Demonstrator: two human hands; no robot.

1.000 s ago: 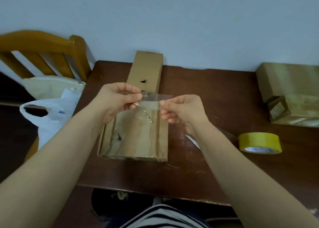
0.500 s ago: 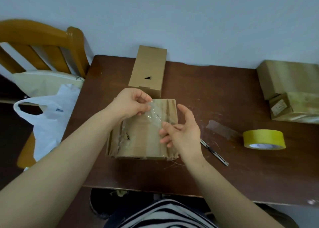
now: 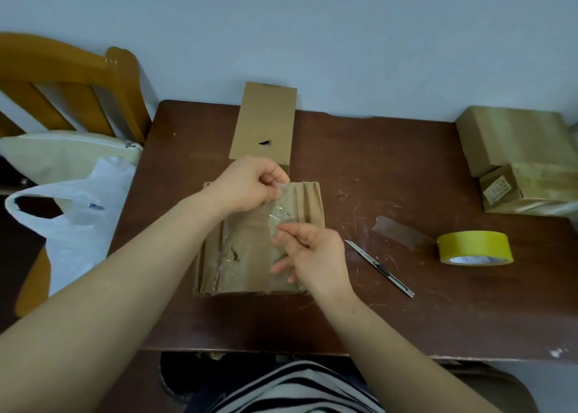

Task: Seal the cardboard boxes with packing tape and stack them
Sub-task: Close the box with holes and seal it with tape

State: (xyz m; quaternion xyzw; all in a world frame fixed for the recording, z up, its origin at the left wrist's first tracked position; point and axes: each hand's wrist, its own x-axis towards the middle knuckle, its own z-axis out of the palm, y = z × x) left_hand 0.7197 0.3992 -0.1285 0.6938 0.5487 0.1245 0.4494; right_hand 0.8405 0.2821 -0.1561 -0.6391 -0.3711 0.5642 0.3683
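Cardboard box [image 3: 247, 240] lies mid-counter [image 3: 391, 168], its near right corner hidden under our right grip [image 3: 312, 256]. The clear tape strip [image 3: 279, 214] is hard to trace; we pinch it with both, left grip [image 3: 247, 184] at the far end.

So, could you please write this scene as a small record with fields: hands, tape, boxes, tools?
Left grip: pinches far end of clear tape strip
Right grip: pinches the strip's near end
Work box: worn brown cardboard box under the strip, partly taped
Behind it: narrow brown cardboard box by the wall
Tools: yellow tape roll and slim metal cutter, right of the work box
Far right: two taped cardboard boxes on the dark wooden table
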